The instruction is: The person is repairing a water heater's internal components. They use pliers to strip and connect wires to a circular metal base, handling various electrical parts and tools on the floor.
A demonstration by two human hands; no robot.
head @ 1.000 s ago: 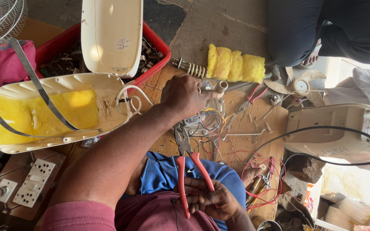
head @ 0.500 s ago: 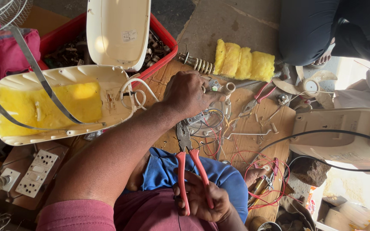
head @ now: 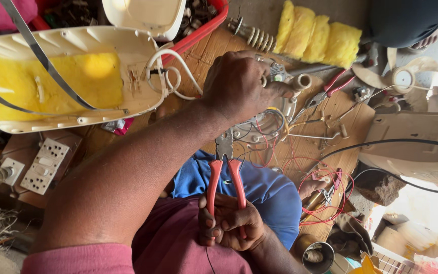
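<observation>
1. Step in hand. I read this as holding and gripping work on the small round metal motor unit (head: 267,124), which lies on the wooden board (head: 325,147), ringed by loose red and grey wires (head: 325,198).

2. Left hand (head: 239,83). It is clenched over the top of the motor unit, fingers curled onto the fittings at the far side. I judge that it is steadying the unit against the board.

3. Right hand (head: 229,223). It is grasping the red-handled pliers (head: 225,172), with both handles enclosed in the fingers. The pliers point away from the body, and their nose sits at the near edge of the motor unit, just under the left wrist. I cannot tell whether the nose is pinching a wire or only resting there, as the wrist and wiring cover it.

4. Surroundings. The open cream housing with yellow padding (head: 77,81) lies to the left, its white cord looping toward the unit. A second pair of pliers (head: 330,89) lies beyond the unit, near the yellow sponge roll (head: 315,38).

5. Requirement for the next move, in my judgement: keep firm downward pressure from the left hand so the unit cannot turn, and squeeze the handles with control so that only the intended wire is caught and the neighbouring strands stay clear
</observation>
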